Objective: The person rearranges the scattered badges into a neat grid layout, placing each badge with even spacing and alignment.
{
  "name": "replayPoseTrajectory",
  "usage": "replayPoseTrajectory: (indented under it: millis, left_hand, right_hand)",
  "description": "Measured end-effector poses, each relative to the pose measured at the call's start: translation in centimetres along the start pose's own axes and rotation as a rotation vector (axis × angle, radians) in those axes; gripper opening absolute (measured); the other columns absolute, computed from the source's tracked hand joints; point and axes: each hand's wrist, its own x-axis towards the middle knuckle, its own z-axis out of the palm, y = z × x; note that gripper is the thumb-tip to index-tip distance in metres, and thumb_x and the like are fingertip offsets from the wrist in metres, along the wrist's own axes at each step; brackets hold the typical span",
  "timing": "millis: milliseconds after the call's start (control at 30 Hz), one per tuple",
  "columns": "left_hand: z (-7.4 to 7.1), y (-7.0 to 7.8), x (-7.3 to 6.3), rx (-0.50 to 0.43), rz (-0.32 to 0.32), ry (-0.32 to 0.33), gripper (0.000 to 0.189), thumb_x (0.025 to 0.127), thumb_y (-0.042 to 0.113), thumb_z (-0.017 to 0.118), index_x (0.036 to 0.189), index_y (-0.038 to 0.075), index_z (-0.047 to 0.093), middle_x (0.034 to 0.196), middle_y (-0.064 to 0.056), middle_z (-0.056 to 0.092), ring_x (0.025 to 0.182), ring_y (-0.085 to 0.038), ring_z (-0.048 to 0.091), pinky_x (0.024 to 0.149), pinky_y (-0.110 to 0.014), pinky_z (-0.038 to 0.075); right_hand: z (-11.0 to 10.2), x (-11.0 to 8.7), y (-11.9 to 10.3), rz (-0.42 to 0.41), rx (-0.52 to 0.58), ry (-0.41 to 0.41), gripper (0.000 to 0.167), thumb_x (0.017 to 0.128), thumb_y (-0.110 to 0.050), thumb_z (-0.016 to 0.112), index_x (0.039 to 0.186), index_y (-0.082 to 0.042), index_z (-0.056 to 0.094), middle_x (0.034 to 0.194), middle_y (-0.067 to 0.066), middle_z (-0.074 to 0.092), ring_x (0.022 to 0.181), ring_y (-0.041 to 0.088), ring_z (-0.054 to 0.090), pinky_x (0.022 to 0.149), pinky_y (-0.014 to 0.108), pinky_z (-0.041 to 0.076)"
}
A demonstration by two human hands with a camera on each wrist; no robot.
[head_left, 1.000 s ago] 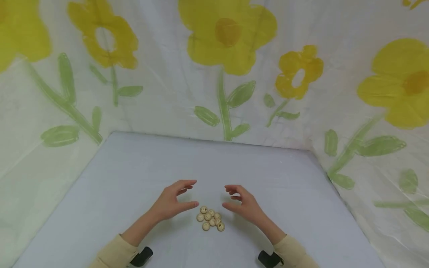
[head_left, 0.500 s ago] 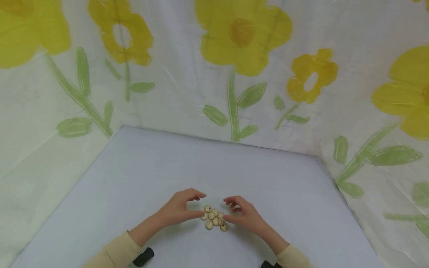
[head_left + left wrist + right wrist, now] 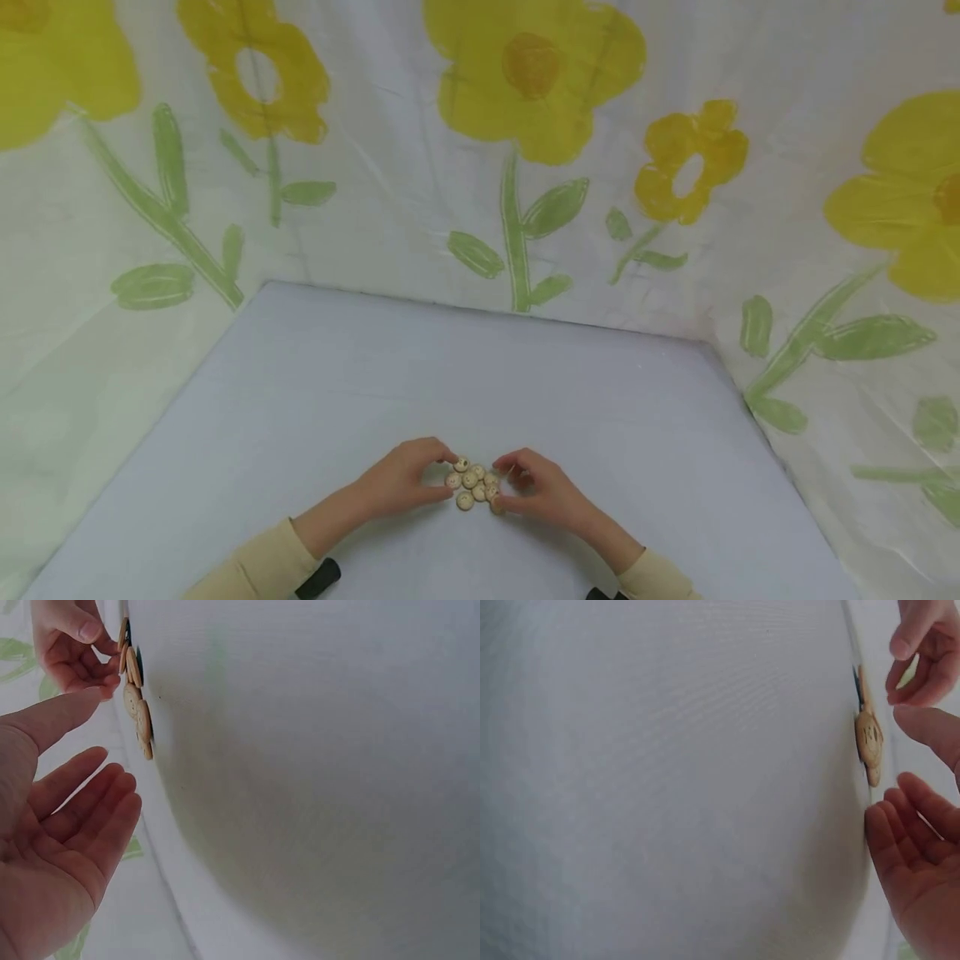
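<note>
A small cluster of round, pale wooden discs (image 3: 469,479) with little dark marks lies on the white table, some overlapping. My left hand (image 3: 401,482) is at the cluster's left side, thumb and fingers spread apart, fingertips close to the nearest discs. From the other side comes my right hand (image 3: 546,492), its thumb over the lower right disc and its fingers bent loosely. In the left wrist view the discs (image 3: 132,700) appear edge-on beyond the left hand (image 3: 64,847). The right wrist view has a marked disc (image 3: 869,739) near the right hand (image 3: 919,855); nothing is gripped.
The white table (image 3: 450,375) reaches back to a pale sheet (image 3: 360,225) painted with yellow flowers, which also walls both sides. A dark wrist camera (image 3: 318,578) sits below the left sleeve (image 3: 258,560).
Both hands have come down and closer together, from above and beside the discs to their edges. The discs look unmoved on the table; the head view has shifted slightly.
</note>
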Motion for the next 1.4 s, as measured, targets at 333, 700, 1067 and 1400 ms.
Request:
replayPoseTrajectory:
  millis: [333, 700, 1067, 1400]
  left_hand:
    - [0.1, 0.0, 0.2, 0.109, -0.016, -0.099, 0.029, 0.081, 0.016, 0.077, 0.108, 0.007, 0.068, 0.102, 0.001, 0.065, 0.098, -0.016, 0.06, 0.09, -0.035, 0.048]
    - [0.1, 0.1, 0.6, 0.138, -0.011, -0.113, 0.023, 0.082, 0.009, 0.076, 0.104, 0.007, 0.069, 0.093, 0.004, 0.062, 0.087, -0.009, 0.057, 0.082, -0.031, 0.049]
    - [0.7, 0.0, 1.0, 0.191, 0.034, -0.065, 0.017, 0.082, 0.009, 0.075, 0.099, 0.008, 0.07, 0.089, 0.004, 0.062, 0.082, -0.006, 0.055, 0.076, -0.027, 0.049]
    - [1.0, -0.2, 1.2, 0.228, 0.03, -0.039, 0.013, 0.081, 0.011, 0.076, 0.093, 0.011, 0.07, 0.086, 0.006, 0.061, 0.078, -0.005, 0.055, 0.07, -0.025, 0.049]
  right_hand:
    - [0.2, -0.4, -0.1, 0.032, -0.037, -0.035, 0.033, 0.081, -0.021, 0.08, 0.108, -0.014, 0.062, 0.103, -0.005, 0.062, 0.09, 0.009, 0.057, 0.081, 0.025, 0.05]
    - [0.4, -0.4, -0.3, 0.019, -0.075, -0.055, 0.026, 0.081, -0.02, 0.08, 0.101, -0.017, 0.063, 0.095, -0.011, 0.061, 0.085, 0.007, 0.056, 0.077, 0.024, 0.049]
    - [0.5, -0.4, -0.6, 0.003, -0.105, -0.054, 0.023, 0.081, -0.017, 0.08, 0.097, -0.017, 0.064, 0.09, -0.012, 0.06, 0.081, 0.005, 0.055, 0.073, 0.022, 0.049]
    - [0.8, -0.4, -0.9, -0.039, -0.182, -0.043, 0.022, 0.08, -0.015, 0.079, 0.096, -0.016, 0.064, 0.09, -0.012, 0.06, 0.081, 0.002, 0.054, 0.073, 0.021, 0.049]
